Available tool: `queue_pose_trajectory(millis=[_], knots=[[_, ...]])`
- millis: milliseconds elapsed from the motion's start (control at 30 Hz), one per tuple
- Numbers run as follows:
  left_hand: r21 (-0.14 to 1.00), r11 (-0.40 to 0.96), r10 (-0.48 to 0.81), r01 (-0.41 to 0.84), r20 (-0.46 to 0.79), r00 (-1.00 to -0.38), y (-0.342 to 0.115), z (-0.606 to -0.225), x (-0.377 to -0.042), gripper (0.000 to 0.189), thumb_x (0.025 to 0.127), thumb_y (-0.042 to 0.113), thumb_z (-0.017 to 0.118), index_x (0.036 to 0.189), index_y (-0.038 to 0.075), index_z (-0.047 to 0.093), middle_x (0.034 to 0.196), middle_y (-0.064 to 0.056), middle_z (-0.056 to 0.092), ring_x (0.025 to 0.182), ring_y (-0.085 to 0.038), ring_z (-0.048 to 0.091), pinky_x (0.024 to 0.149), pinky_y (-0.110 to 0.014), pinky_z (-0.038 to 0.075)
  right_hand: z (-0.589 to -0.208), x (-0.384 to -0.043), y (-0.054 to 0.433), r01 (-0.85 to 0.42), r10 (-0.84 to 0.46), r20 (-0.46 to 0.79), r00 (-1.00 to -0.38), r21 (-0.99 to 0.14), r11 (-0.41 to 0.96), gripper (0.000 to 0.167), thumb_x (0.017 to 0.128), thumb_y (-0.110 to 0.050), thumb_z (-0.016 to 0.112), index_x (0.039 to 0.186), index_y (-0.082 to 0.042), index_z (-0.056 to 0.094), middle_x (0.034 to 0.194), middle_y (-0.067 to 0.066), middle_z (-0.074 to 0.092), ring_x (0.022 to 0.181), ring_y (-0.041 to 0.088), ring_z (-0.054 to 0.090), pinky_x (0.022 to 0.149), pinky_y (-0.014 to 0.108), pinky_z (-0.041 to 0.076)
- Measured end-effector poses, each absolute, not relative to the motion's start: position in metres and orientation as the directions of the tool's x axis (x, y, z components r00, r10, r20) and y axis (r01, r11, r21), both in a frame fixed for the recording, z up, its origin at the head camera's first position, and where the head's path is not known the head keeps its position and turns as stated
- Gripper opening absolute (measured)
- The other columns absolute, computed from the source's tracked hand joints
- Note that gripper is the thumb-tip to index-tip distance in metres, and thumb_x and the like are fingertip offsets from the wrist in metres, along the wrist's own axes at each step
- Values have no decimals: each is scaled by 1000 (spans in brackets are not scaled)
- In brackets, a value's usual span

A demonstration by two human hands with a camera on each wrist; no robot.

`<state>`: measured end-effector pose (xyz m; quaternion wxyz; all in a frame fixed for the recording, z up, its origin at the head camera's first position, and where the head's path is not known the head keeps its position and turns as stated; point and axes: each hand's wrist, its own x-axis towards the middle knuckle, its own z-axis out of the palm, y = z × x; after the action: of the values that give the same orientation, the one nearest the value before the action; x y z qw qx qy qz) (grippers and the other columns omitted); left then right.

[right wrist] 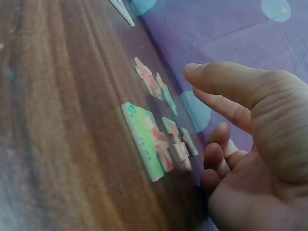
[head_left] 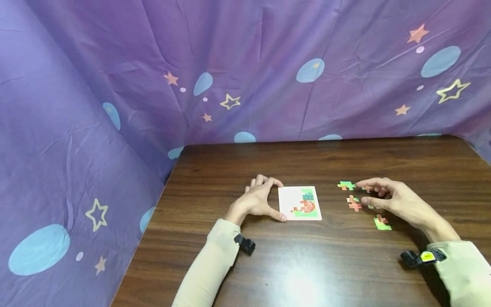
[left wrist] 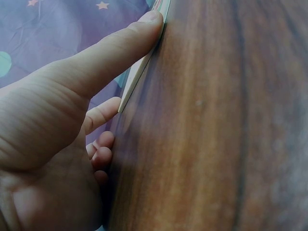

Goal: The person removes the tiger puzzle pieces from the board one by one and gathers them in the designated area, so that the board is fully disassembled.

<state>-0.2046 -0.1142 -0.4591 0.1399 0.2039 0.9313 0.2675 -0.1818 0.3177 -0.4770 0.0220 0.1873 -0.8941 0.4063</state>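
A square white jigsaw board (head_left: 287,204), partly filled with red, green and blue pieces on its right side, lies flat on the table. My left hand (head_left: 258,199) holds it by the left edge, index fingertip at the far corner and thumb at the near one. In the left wrist view the thumb lies along the board's edge (left wrist: 137,72). To the right, my right hand (head_left: 399,200) hovers above loose jigsaw pieces, thumb and index finger apart with nothing between them. A green-and-orange piece (head_left: 347,185) and a red piece (head_left: 354,204) lie by its fingertips; others are partly hidden beneath it.
A larger green-and-red piece (head_left: 382,223) lies nearer me, below the right hand. The dark wooden table (head_left: 276,264) runs back to a purple curtain (head_left: 253,51) with stars and blue ovals. Each wrist wears a black camera strap.
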Motion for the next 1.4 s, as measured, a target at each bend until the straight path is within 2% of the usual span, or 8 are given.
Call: queue_pose_trajectory(millis=[200, 300, 433, 667, 767, 1000, 1233, 1400], knots=[[558, 764, 466, 325, -129, -875, -115, -468, -208, 101, 67, 55, 106, 150, 36, 53, 148, -6, 42, 133, -25, 40, 109, -44, 36, -466, -181, 311, -357, -302, 220, -928, -763, 539, 47, 100, -9, 84, 144, -8, 70, 100, 7, 72, 85, 14, 66, 72, 27, 50], [555, 766, 462, 324, -126, -878, -115, -470, -209, 101, 66, 56, 107, 150, 37, 53, 148, -6, 42, 133, -26, 40, 109, -44, 36, -455, -181, 301, -334, -286, 211, -935, -797, 503, 48, 100, -9, 84, 145, -10, 69, 97, 7, 73, 83, 15, 68, 66, 30, 53], [561, 766, 455, 314, -129, -881, -114, -470, -210, 102, 67, 55, 107, 151, 36, 53, 148, -6, 42, 133, -27, 39, 111, -45, 34, -437, -185, 285, -322, -282, 208, -936, -828, 458, 47, 101, -9, 83, 146, -16, 69, 107, 9, 73, 84, 15, 70, 64, 32, 55], [551, 769, 458, 325, -120, -881, -115, -469, -209, 101, 68, 53, 107, 151, 35, 53, 146, -6, 43, 130, -26, 40, 108, -44, 35, -417, -195, 255, -395, -390, 253, -885, -852, 344, 55, 102, -2, 80, 154, -9, 61, 131, -1, 74, 111, 8, 74, 85, 27, 63], [552, 766, 462, 329, -118, -879, -115, -469, -210, 101, 68, 53, 106, 151, 34, 52, 146, -6, 43, 130, -26, 40, 107, -44, 36, -413, -197, 243, -389, -405, 249, -880, -867, 312, 58, 101, -1, 80, 155, -10, 60, 136, -2, 74, 117, 9, 74, 85, 32, 65], [557, 767, 465, 320, -139, -874, -114, -464, -208, 102, 69, 55, 106, 153, 35, 52, 152, -7, 41, 135, -27, 39, 111, -45, 36, -407, -196, 221, -398, -391, 260, -883, -856, 329, 58, 101, -4, 83, 154, -16, 62, 137, 4, 74, 121, 17, 73, 92, 25, 60], [562, 763, 458, 319, -123, -880, -115, -469, -212, 103, 67, 56, 107, 152, 35, 53, 148, -6, 42, 133, -27, 39, 109, -45, 35, -410, -196, 208, -393, -408, 248, -879, -860, 325, 55, 100, -7, 84, 151, -16, 64, 138, 5, 74, 122, 17, 73, 96, 23, 57], [556, 765, 464, 325, -126, -877, -115, -468, -211, 101, 67, 58, 106, 151, 37, 53, 148, -6, 42, 132, -26, 40, 109, -44, 36, -426, -196, 199, -362, -453, 208, -867, -887, 287, 57, 100, -8, 84, 152, -11, 62, 136, 17, 69, 123, 25, 72, 94, 28, 60]])
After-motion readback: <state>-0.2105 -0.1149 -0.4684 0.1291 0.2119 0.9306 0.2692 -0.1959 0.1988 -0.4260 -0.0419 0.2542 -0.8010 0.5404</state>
